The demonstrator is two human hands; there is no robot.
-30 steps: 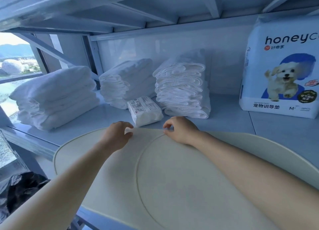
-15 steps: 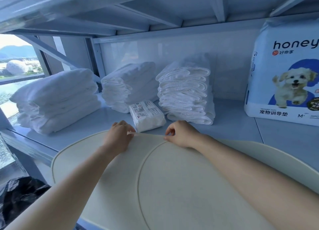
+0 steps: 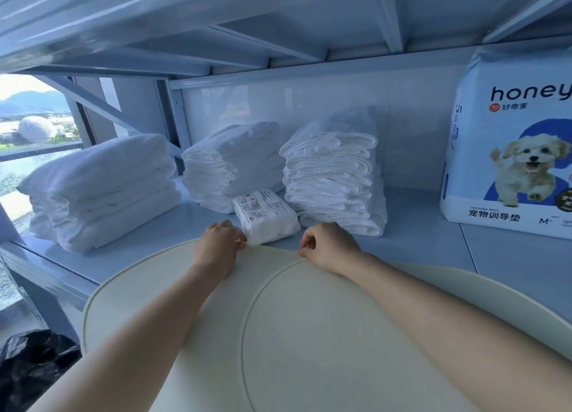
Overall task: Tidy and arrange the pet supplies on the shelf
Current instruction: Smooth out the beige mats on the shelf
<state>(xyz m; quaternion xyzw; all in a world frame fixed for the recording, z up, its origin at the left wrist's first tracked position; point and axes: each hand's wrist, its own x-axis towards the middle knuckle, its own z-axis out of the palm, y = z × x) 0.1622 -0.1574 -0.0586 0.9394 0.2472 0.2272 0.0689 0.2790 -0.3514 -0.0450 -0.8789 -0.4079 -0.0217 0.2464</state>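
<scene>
Two grips | left hand (image 3: 216, 248) pinches rounded rim of smooth cream mat (image 3: 309, 349) | right hand (image 3: 329, 245) likewise

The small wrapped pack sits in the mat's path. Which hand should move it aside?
Probably the left. The left hand pinches the mat edge right at the pack's near corner; the right hand pinches the edge a little farther from it.

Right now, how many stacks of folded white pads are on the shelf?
3 on the shelf: the left stack nearest the front, the middle stack at the back, the right stack beside the small wrapped pack. Others may lie off-frame.
</scene>
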